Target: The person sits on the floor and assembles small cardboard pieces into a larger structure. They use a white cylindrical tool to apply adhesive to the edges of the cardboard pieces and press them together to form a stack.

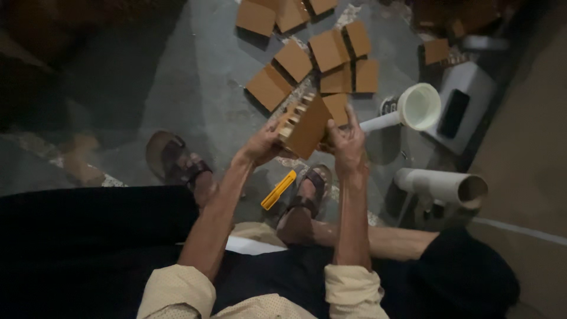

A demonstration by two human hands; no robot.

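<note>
I hold a brown square wooden piece [307, 127] with a notched, toothed edge up in front of me with both hands. My left hand [263, 145] grips its left corner near the pale notches. My right hand [347, 142] clasps its right side, fingers pointing up. Just beyond it, several similar brown wooden squares [331, 50] lie scattered on the grey floor [195, 77]. My two sandalled feet [177, 162] rest on the floor below my hands.
A yellow utility knife [279, 190] lies between my feet. To the right sit a white plastic scoop [413, 109], a white pipe section [443, 186] and a grey box with a dark phone [455, 112] on it.
</note>
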